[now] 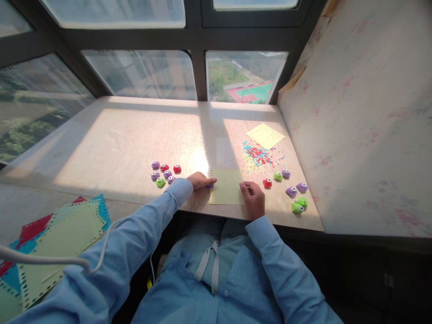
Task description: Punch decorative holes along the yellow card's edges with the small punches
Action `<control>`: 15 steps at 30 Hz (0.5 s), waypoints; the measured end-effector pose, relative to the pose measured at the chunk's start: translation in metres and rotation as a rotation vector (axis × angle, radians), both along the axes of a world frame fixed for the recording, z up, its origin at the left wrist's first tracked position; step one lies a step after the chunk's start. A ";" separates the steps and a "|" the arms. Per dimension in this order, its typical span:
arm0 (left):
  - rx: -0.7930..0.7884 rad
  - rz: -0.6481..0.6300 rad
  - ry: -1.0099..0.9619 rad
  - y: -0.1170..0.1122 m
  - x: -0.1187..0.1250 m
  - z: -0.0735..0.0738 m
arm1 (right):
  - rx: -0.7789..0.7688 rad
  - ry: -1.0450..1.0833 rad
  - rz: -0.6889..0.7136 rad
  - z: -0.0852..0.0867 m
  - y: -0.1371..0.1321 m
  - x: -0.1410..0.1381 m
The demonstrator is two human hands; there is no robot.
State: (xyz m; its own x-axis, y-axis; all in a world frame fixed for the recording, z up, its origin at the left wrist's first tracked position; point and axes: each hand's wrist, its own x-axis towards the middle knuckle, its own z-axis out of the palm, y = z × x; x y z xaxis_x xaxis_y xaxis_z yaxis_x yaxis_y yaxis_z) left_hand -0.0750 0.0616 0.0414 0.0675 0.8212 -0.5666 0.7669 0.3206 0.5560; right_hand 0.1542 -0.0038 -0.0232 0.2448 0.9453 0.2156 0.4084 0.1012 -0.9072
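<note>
A pale yellow sheet of paper (227, 189) lies at the table's front edge, with small holes along part of its edges. My left hand (200, 180) is closed on a small purple paper punch (209, 186) at the sheet's left edge; the fingers mostly cover the punch. Thumb and fingers of my right hand (254, 198) pinch the sheet's right edge. A red punch (267, 183) sits just right of that hand. Left of my left hand stands a group of several purple, red and green punches, including a green punch (160, 182).
Red, blue and yellow paper bits (258, 155) are scattered at the right, below a yellow card (266, 136). More punches, one purple (301, 186), stand near the wall (364, 135). Sheets with punched edges (67, 229) overlap at lower left. A white cable (50, 259) crosses my left sleeve.
</note>
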 end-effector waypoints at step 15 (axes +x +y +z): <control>-0.001 0.098 -0.025 0.000 0.006 -0.003 | 0.106 -0.170 0.090 -0.002 0.004 -0.002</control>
